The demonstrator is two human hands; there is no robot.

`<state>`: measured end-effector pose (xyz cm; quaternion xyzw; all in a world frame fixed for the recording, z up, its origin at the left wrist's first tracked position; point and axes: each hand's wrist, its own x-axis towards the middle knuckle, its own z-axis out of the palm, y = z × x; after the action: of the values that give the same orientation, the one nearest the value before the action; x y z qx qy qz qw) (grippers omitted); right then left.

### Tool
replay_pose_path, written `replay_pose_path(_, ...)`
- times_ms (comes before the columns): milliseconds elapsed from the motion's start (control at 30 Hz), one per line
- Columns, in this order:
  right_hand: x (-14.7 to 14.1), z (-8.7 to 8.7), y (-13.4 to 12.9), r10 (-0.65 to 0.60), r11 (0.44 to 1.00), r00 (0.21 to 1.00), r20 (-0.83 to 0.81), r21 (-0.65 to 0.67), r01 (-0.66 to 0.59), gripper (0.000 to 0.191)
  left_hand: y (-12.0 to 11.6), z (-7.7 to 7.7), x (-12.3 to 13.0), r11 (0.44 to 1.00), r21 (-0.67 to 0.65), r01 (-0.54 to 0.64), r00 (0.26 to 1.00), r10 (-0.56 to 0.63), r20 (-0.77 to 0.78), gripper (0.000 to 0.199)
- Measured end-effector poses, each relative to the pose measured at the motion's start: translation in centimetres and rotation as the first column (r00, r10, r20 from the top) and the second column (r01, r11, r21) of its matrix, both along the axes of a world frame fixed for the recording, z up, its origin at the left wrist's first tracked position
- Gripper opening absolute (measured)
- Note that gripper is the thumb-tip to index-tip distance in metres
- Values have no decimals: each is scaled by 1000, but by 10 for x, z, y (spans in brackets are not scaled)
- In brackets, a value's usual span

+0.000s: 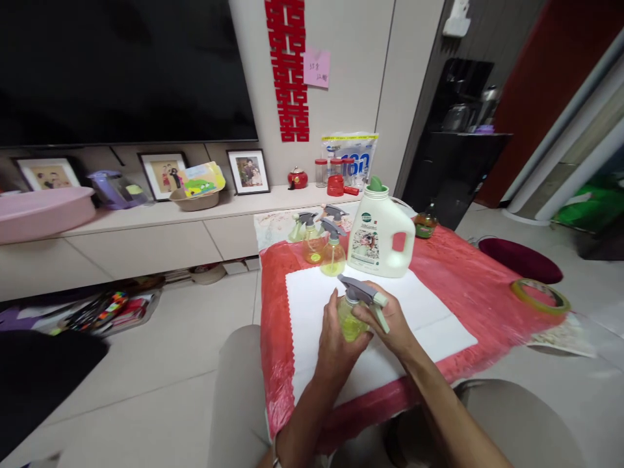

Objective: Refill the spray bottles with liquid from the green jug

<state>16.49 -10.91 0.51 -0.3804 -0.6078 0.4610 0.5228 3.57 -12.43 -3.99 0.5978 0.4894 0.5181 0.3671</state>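
A small clear spray bottle point(349, 323) with yellow-green liquid and a grey trigger head is between my hands, above a white cloth point(429, 325). My left hand point(334, 344) wraps round the bottle's body. Up at the neck and trigger head, my right hand point(394, 323) closes its fingers on the same bottle. Just beyond stand two similar spray bottles, one amber-yellow point(312, 246) and one pale yellow point(333, 259). Another grey trigger head point(334, 212) shows behind them. To their right is a large white jug point(380, 244) with a green cap point(376, 184).
Red plastic-covered cloth point(487, 286) drapes the table. A tape roll point(541, 296) lies near its right edge, and a dark bottle point(426, 224) stands behind the jug. Red-lidded jars point(320, 173) and photo frames point(248, 171) line the cabinet.
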Motion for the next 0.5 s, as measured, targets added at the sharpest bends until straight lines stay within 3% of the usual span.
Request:
replay_pose_path(233,14,-17,-9,89,995,990,112,-53,-83,73,4,-9,-4,997,-52,57,997,-59,-52,94)
replay_pose_path(400,23,-18,-18,69,995,992,106,-75,-61,73,4,5,3,994,-51,101,986,-107,-130,95)
replay_pose_path(500,31,-12,-22,-6,997,994,113,-74,15,70,5,21,11,981,-94,169,972,-182,-146,98)
